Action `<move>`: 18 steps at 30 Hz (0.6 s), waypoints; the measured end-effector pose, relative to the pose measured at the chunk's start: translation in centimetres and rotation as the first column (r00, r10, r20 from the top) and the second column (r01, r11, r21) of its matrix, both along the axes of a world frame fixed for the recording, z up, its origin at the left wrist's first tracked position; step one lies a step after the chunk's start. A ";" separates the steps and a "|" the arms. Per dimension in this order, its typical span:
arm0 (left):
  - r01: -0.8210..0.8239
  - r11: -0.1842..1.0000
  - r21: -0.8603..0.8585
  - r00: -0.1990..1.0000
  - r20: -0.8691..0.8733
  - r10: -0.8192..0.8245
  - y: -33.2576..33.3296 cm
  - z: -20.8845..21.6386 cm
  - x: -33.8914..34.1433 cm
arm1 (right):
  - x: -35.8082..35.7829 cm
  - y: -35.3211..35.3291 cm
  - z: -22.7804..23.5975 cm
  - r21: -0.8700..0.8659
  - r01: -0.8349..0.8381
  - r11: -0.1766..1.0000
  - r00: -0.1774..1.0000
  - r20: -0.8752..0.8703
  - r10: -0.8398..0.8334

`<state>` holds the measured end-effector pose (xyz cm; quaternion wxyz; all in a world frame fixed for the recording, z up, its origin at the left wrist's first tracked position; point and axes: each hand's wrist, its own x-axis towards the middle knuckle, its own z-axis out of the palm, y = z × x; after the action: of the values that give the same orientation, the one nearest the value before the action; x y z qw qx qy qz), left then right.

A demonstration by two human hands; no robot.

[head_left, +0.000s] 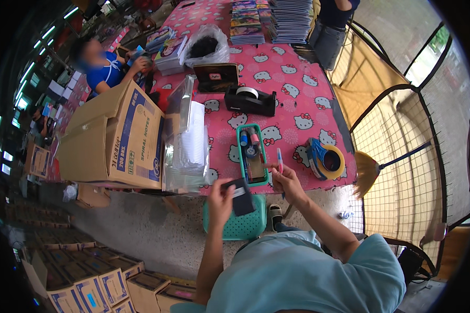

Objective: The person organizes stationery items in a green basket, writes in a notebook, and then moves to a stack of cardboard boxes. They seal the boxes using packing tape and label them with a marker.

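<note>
Near tray (264,152), right hand (289,186) curled around pen (279,157).

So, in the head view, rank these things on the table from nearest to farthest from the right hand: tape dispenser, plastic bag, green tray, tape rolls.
From the right hand, holding a pen:
1. Green tray: just left.
2. Tape rolls: right side.
3. Tape dispenser: farther up, leftward.
4. Plastic bag: beyond the dispenser, leftmost.
</note>
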<state>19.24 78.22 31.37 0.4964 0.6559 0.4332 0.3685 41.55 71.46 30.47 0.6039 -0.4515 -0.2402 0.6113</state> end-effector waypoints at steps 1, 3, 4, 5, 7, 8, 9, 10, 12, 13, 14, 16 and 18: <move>0.048 0.997 0.060 0.999 -0.013 -0.048 0.3 0.7 2.4 | -0.6 -0.4 -0.2 0.038 0.007 0.999 0.999 0.044 -0.009; 0.071 0.995 0.067 0.997 -0.007 -0.071 1.4 -1.7 5.2 | -1.4 -0.8 0.0 0.145 -0.006 0.989 0.927 0.371 -0.049; 0.105 0.992 0.063 0.994 -0.005 -0.105 1.5 -0.9 6.5 | -1.2 -1.5 0.6 0.173 0.014 0.985 0.863 0.495 -0.099; 0.139 0.989 0.060 0.990 -0.002 -0.139 1.4 -0.2 7.5 | -0.8 -2.0 0.4 0.164 0.098 0.982 0.870 0.464 -0.164; 0.213 0.977 -0.014 0.976 0.041 -0.213 1.5 -1.5 8.9 | -0.2 -2.9 0.7 0.135 0.256 0.957 0.869 0.402 -0.289; 0.246 0.968 -0.051 0.968 0.063 -0.243 1.6 -2.2 9.2 | 0.3 -3.4 1.5 0.017 0.231 0.973 0.900 0.375 -0.221; 0.317 0.948 -0.028 0.946 0.073 -0.315 1.5 -2.3 9.9 | 1.1 -3.9 0.6 0.019 0.225 0.974 0.904 0.369 -0.216; 0.388 0.922 -0.004 0.919 0.083 -0.386 1.6 -2.1 10.7 | 1.9 -4.4 -0.7 0.023 0.219 0.975 0.907 0.363 -0.213; 0.377 0.863 0.336 0.923 -0.056 -0.381 3.5 -3.5 11.4 | 2.4 -5.5 -1.9 0.117 0.306 0.945 0.822 0.468 -0.324; 0.314 0.836 0.451 0.949 -0.185 -0.256 5.1 -4.4 11.3 | 3.0 -5.9 -2.1 0.104 0.328 0.939 0.762 0.558 -0.328; 0.268 0.783 0.562 0.949 -0.294 -0.114 6.7 -5.0 11.0 | 3.8 -6.5 -2.3 0.091 0.352 0.932 0.694 0.642 -0.325; 0.311 0.648 0.695 0.903 -0.428 0.026 9.3 -5.7 10.2 | 4.0 -6.7 -0.9 0.040 0.374 0.927 0.607 0.744 -0.277; 0.456 0.518 0.724 0.847 -0.531 -0.005 11.0 -5.9 9.7 | 3.6 -6.3 -0.4 0.017 0.342 0.940 0.559 0.800 -0.217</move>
<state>28.98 89.21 25.49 0.0537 0.9312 0.2176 0.2875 45.16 65.17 30.04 0.4906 -0.7482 -0.3636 0.2594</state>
